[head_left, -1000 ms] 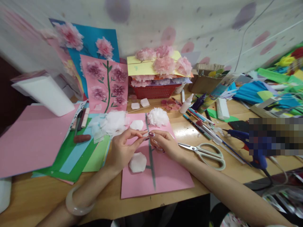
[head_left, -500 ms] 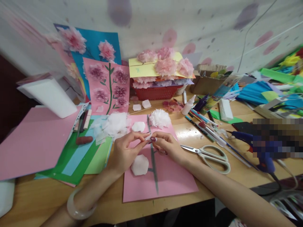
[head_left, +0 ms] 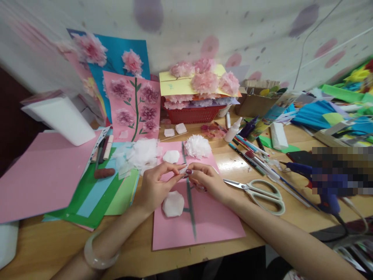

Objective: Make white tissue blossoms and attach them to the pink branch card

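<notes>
Between the fingertips of my left hand [head_left: 159, 181] and my right hand [head_left: 206, 181] is a small piece of white tissue paper [head_left: 183, 170], mostly hidden by the fingers. Both hands are pinched closed on it, above a pink sheet [head_left: 215, 221] with a painted dark green stem [head_left: 190, 206]. On that sheet lie a white paper disc [head_left: 173, 204] below my left hand and another white disc [head_left: 171, 156] beyond it. A fluffy white paper flower [head_left: 198, 146] sits at the sheet's top right. Scissors [head_left: 256, 190] with pale handles lie beside my right forearm.
White tissue paper [head_left: 142, 153] is heaped at the left, near green sheets [head_left: 101, 208]. A glue bottle [head_left: 233, 130], pens and brushes lie right, with a blue glue gun [head_left: 326, 182] farther over. A red basket [head_left: 194, 115] with paper flowers and a flower picture [head_left: 118, 128] stand behind.
The view has shifted very slightly. Both hands keep their pinch on the white paper with hardly any movement.
</notes>
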Motion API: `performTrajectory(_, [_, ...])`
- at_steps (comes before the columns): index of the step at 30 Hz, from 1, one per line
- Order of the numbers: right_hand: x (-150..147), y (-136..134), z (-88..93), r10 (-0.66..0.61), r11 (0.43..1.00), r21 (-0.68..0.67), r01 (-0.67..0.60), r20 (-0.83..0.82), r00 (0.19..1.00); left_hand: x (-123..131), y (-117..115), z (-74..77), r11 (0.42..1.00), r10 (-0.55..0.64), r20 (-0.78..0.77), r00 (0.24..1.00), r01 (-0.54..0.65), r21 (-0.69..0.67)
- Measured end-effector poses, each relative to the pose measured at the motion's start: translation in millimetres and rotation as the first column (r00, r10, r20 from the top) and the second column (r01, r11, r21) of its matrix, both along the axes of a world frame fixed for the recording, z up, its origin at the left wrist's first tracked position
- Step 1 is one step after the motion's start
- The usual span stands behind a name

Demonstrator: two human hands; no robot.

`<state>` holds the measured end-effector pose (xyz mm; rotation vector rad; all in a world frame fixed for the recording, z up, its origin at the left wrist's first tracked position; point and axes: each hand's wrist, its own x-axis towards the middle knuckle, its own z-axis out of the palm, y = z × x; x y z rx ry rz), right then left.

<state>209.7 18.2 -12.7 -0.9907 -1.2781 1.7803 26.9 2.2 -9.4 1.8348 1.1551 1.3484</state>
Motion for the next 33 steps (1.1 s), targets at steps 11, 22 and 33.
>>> performTrajectory(11, [-1,0,4.2,-0.049,0.990,0.134,0.037,0.082,0.995,4,-2,6.3,0.990,-0.002,0.084,0.996,0.014,-0.139])
performTrajectory(22, [0,-5,7.5,-0.040,0.967,0.253,-0.008,0.183,0.982,5,2,8.5,0.980,0.113,0.047,0.992,-0.103,-0.170])
performTrajectory(33, [-3,-4,3.6,-0.060,0.987,0.159,0.029,0.189,0.980,-30,33,6.8,0.939,0.312,0.056,0.948,-0.299,-0.170])
